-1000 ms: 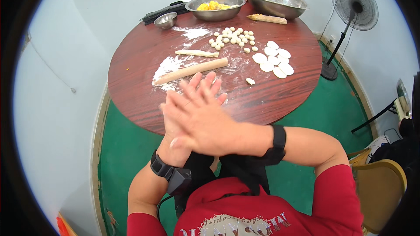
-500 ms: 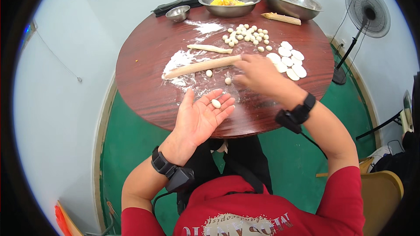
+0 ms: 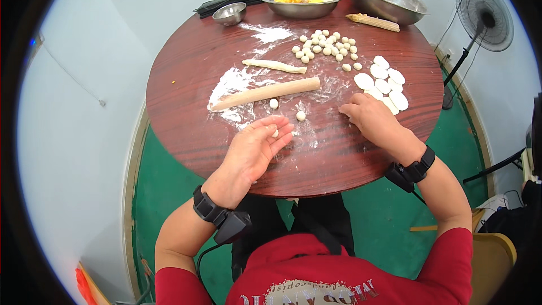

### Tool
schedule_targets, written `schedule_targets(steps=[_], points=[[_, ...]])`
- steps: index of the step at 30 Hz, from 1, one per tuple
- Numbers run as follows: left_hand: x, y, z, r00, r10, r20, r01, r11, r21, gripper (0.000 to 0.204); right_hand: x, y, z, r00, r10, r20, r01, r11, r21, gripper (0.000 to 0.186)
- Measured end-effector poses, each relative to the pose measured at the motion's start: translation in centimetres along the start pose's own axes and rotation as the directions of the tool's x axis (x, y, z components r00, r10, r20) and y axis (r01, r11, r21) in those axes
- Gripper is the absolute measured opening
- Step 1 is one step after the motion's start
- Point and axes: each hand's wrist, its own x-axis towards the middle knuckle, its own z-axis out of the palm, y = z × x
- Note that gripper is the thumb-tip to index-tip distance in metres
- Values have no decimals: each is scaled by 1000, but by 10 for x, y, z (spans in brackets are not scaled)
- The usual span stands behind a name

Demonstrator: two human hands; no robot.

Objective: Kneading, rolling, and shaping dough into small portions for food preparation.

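Note:
A small pale dough ball [image 3: 275, 134] sits in my left hand [image 3: 255, 149], under the thumb, with the fingers curled up around it. My right hand [image 3: 375, 121] is low over the table's right side, next to the flat dough rounds [image 3: 398, 100]. Its fingers are loosely bent, and I see nothing held in them. A wooden rolling pin [image 3: 265, 94] lies on the floured patch in front of me. Two loose dough balls, one by the pin [image 3: 274, 103] and one nearer me [image 3: 301, 116], rest on the table.
A dough strip [image 3: 275, 66] lies beyond the pin, with several dough balls [image 3: 327, 51] to its right. At the table's far side stand a small metal bowl [image 3: 230, 14], a bowl with yellow food [image 3: 271, 7], a large bowl [image 3: 384, 3] and a bundle of sticks [image 3: 374, 22]. A fan [image 3: 484, 17] stands right.
My right hand has moved from the pin's right end toward me and rightward, beside the flat rounds. My left hand, flat before, has curled its thumb and fingers around the dough ball.

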Motion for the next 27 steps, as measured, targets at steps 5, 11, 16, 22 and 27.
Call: schedule_targets(steps=[5,11,16,22,27], points=[[18,7,5,995,36,-97,-31,998,56,28,11,0,0,996,80,-41,-74,988,135,16],[4,17,18,981,143,-128,-108,963,245,36,24,-33,-24,963,263,61,-219,626,749,13],[-8,8,19,979,176,101,-175,984,-18,40,48,-85,-35,977,202,-62,-45,487,872,13],[-16,10,36,957,166,236,-116,970,-213,40,64,-110,-32,943,-139,-301,241,911,335,18],[-23,10,43,962,43,269,10,981,-193,46,88,-123,-19,837,-65,-543,220,949,225,46]])
